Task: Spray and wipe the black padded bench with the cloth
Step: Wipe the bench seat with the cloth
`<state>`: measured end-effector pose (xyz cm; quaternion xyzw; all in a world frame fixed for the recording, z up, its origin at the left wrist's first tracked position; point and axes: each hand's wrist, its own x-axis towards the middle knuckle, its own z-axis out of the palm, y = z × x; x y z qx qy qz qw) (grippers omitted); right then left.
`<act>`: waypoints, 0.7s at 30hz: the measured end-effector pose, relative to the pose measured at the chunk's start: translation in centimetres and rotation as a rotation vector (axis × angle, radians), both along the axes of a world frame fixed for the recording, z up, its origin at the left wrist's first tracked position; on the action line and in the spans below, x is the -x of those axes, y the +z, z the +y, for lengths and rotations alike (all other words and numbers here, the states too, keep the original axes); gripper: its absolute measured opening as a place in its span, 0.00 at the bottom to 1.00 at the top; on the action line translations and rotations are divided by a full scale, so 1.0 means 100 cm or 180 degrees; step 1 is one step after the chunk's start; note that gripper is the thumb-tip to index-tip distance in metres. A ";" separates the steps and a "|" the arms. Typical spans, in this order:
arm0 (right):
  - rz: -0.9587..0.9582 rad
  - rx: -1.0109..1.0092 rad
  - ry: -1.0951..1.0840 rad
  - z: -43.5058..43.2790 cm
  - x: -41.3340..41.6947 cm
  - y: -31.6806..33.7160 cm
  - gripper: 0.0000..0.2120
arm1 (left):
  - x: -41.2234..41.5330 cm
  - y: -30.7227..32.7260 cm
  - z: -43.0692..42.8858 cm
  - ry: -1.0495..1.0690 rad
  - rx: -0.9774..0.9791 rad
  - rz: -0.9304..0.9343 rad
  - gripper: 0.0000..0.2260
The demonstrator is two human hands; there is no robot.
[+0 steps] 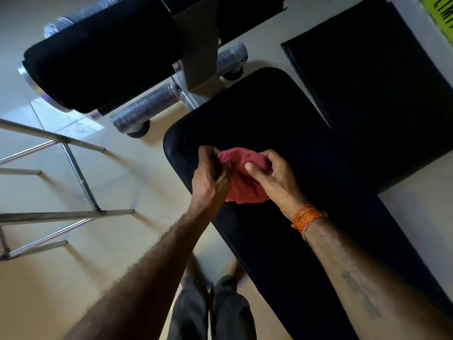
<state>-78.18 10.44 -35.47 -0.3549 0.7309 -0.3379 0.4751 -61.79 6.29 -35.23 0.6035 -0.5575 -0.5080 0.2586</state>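
A long black padded bench point(289, 133) runs from the lower right up to the middle of the head view. Above its near-left part both hands hold a crumpled red cloth point(241, 177). My left hand point(209, 177) pinches the cloth's left edge with curled fingers. My right hand point(274, 179) grips the right side, thumb on top; an orange thread band circles that wrist. No spray bottle is in view.
A black roller pad point(103, 67) on a metal frame point(201, 50) with wrapped cylinders stands beyond the bench's end. A chrome tube rack point(73, 163) lies to the left over the tiled floor. Black mats point(382, 77) lie at the right. My legs show at the bottom.
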 end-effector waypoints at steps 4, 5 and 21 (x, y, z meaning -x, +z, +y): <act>-0.0132 0.0240 0.0012 -0.014 -0.008 0.008 0.16 | -0.012 0.010 -0.009 0.0141 0.0248 -0.0053 0.09; -0.0091 0.0322 0.0023 -0.025 -0.013 0.008 0.15 | -0.016 0.011 -0.014 0.0217 0.0355 -0.0074 0.10; 0.2877 0.0462 0.1712 -0.005 -0.004 -0.053 0.32 | 0.012 -0.054 -0.045 -0.0719 0.1006 -0.2388 0.45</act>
